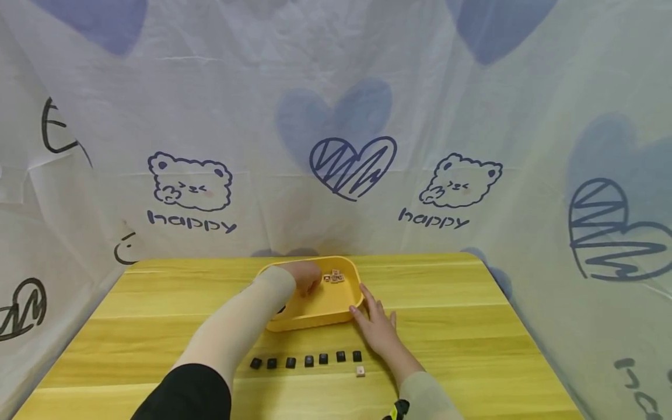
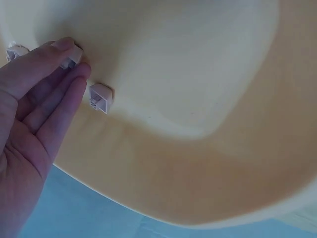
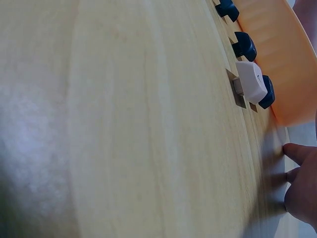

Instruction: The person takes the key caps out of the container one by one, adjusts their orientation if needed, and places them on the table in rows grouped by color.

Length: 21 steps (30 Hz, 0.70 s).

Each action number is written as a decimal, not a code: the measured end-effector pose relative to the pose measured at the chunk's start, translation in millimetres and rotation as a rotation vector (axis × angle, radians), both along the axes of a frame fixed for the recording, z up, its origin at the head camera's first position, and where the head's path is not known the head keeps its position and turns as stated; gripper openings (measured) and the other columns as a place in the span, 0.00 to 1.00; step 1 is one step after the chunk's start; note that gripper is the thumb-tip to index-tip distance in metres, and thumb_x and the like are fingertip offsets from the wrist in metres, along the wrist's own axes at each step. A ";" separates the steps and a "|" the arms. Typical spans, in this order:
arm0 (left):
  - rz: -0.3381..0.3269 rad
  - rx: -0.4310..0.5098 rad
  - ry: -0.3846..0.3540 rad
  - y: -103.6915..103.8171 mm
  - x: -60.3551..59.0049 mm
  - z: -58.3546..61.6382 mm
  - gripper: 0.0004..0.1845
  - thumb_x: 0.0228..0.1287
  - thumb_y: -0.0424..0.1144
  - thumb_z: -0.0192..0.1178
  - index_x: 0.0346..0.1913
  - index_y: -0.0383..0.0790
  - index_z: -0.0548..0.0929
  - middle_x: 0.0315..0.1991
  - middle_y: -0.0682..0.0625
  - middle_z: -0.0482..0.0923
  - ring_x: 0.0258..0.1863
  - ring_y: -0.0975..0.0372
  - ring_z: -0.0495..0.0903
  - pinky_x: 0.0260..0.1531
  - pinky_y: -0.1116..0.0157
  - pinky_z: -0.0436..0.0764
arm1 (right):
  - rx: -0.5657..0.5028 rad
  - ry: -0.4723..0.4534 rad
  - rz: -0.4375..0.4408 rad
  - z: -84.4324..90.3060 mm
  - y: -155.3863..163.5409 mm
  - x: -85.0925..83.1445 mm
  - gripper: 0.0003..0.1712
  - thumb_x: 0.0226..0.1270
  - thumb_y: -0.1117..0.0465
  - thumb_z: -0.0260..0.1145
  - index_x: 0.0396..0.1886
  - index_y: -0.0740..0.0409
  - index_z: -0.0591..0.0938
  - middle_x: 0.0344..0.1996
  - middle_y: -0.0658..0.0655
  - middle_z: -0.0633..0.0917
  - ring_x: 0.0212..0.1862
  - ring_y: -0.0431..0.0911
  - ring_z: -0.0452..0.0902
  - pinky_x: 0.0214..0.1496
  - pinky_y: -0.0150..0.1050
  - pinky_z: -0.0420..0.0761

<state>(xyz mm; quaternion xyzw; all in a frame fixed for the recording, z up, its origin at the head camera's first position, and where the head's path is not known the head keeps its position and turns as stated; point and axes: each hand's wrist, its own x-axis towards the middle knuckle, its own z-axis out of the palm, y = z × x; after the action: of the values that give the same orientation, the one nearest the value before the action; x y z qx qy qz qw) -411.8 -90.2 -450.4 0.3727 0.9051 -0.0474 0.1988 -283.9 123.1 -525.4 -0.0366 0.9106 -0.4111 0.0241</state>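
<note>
The person's left hand (image 1: 306, 276) reaches into the yellow tray (image 1: 336, 308) on the wooden table (image 1: 472, 326), and the wrist view shows its fingertips (image 2: 69, 54) closing on a small white keycap (image 2: 71, 58) on the tray floor, with another white keycap (image 2: 100, 96) just beside them. The right hand (image 1: 379, 328) rests flat on the table with fingers straight and spread, touching the tray's near right corner. A row of black keycaps (image 1: 307, 360) lies in front of the tray, a lone white keycap (image 1: 360, 370) just beneath its right end.
</note>
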 end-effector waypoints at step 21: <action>-0.013 0.246 -0.057 -9.9 3.9 10.3 0.04 0.55 0.30 0.69 0.34 0.39 0.91 0.30 0.54 0.84 0.28 0.64 0.79 0.32 0.66 0.78 | -0.016 -0.002 -0.001 -1.9 0.0 -0.6 0.38 0.75 0.40 0.50 0.79 0.39 0.50 0.71 0.61 0.63 0.73 0.67 0.46 0.67 0.65 0.26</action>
<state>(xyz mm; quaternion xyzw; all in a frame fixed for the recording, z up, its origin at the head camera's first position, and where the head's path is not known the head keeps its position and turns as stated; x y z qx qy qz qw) -407.9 -100.1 -440.2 0.4016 0.8956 0.0733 0.1770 -284.5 123.1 -527.3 -0.0360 0.9072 -0.4184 0.0245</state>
